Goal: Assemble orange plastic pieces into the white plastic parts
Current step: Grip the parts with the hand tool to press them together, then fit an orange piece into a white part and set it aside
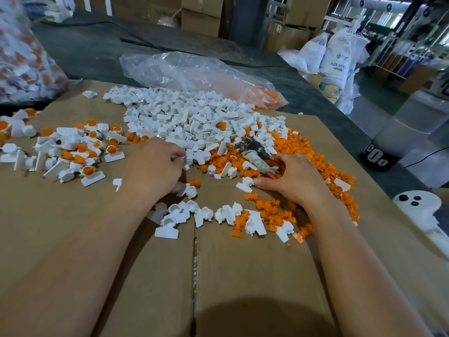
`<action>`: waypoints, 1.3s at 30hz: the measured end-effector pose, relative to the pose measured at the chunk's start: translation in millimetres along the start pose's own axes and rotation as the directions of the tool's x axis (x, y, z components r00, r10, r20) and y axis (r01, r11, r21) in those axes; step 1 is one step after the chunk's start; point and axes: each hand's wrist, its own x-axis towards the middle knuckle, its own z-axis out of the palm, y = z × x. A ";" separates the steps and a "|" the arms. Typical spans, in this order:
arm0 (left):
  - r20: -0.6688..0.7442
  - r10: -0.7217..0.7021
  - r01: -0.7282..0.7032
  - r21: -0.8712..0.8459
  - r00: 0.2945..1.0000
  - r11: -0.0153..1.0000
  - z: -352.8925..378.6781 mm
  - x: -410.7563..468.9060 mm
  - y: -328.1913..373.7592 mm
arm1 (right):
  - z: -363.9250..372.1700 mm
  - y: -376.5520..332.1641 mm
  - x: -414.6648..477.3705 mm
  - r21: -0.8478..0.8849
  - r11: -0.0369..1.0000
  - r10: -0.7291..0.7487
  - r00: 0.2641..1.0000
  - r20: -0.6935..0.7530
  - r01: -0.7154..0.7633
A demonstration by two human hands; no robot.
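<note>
My left hand [155, 166] curls into white parts [184, 117], my right hand [292, 177] into orange pieces [295, 144], contents hidden; I should lift one each, squarely aligned.

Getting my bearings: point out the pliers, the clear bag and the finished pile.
pliers [251, 145]: head view, metal head.
clear bag [194, 71]: head view, crumpled middle.
finished pile [82, 149]: head view, its centre.

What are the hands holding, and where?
The left hand pinches a white piece; which part is hidden. The right hand lies on the orange pieces beside the pliers; a grip cannot be told.
</note>
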 end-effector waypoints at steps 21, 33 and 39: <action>0.046 -0.113 0.108 -0.757 0.993 0.645 -3.0 -10.4 17.7 | -4.7 -12.9 -8.1 0.211 0.945 -0.164 0.920 -0.355 0.250; 0.160 -0.068 0.167 -0.760 0.985 0.628 3.1 -15.2 23.2 | 4.9 -25.5 -7.3 -0.049 0.932 -0.362 0.918 -0.162 0.358; 0.191 -0.064 0.191 -0.783 0.980 0.591 3.6 -15.8 23.8 | 6.9 -29.5 -8.6 -0.087 0.935 -0.354 0.925 -0.138 0.345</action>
